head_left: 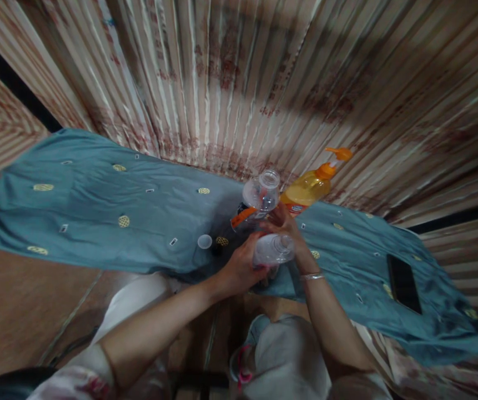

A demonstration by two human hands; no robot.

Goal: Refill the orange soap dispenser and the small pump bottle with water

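Observation:
My left hand [245, 265] is wrapped around a small clear plastic bottle [272, 249], whose open neck points up and right. Just beyond it, my right hand [283, 223] has its fingers apart, close to the side of a larger clear plastic bottle [259, 195] with an orange label strip. Whether the fingers touch that bottle is hard to make out. Behind the right hand stands a pump bottle [308, 188] of yellow liquid with an orange pump top. A whitish round cap [204, 241] lies left of my hands, with a small dark object [217, 249] beside it.
A teal patterned cloth [92, 205] covers the long narrow table. Toward its right end lies a black phone [404, 283]. A pleated, striped curtain [230, 83] hangs right behind the table. My legs [291, 350] are below the near edge.

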